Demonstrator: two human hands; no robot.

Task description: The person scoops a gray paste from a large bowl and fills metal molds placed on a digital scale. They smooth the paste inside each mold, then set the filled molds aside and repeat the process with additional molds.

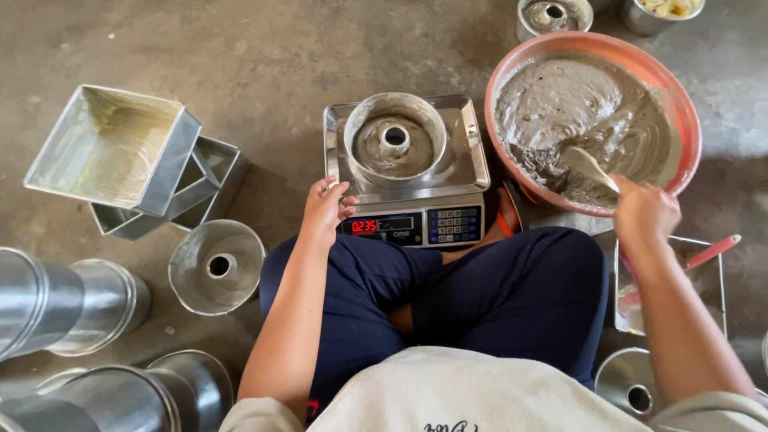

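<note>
Small baking workshop, work done seated on bare concrete floor [264,56]. Digital scale [408,172] at frame centre carries ring mould [394,140] part-filled with grey batter. Big orange basin [592,120] of same batter upper right. Stacks of empty metal tube pans [72,308] lower left, square tins [116,152] left, many identical moulds: batch production

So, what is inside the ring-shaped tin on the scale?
The ring-shaped tin on the scale holds grey batter around its open centre tube. The batter covers the tin's bottom, so that cannot be seen.
</note>
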